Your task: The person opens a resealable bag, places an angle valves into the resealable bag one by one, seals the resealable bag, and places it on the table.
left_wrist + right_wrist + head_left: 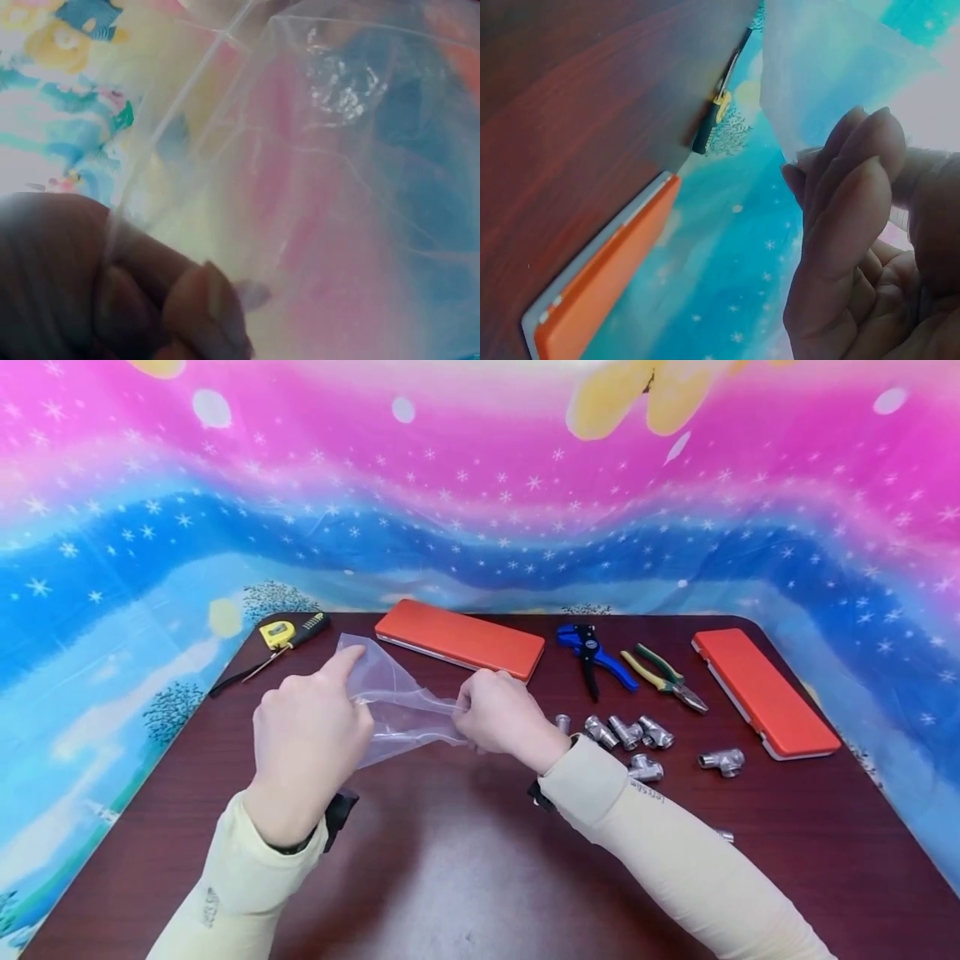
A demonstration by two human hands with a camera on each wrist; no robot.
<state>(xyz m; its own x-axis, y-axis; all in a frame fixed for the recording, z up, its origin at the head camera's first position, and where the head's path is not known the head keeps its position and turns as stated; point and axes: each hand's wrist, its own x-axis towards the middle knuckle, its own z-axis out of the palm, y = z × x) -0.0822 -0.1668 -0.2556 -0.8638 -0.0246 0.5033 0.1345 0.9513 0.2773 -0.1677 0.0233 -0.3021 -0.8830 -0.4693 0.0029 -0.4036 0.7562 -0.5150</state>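
A clear plastic bag [390, 706] is held above the dark wooden table [465, 860], stretched between both hands with its long axis running left to right and one corner pointing up and away toward the near orange case [460, 639]. Its left edge is pinched by the left hand [307, 739], thumb and fingers closed on the film; its right end is gathered in the curled fingers of the right hand [498, 714]. In the left wrist view the bag's seam and creases [225, 135] are seen close up, which the head view does not resolve. The right wrist view shows the yellow tape measure [716, 112] at the table edge. Only the head view takes in the metal pipe fittings [637, 739], blue wire stripper [592, 652], pliers [667, 677] and second orange case [761, 693]. Small writing on the right sleeve [648, 792] cannot be read.
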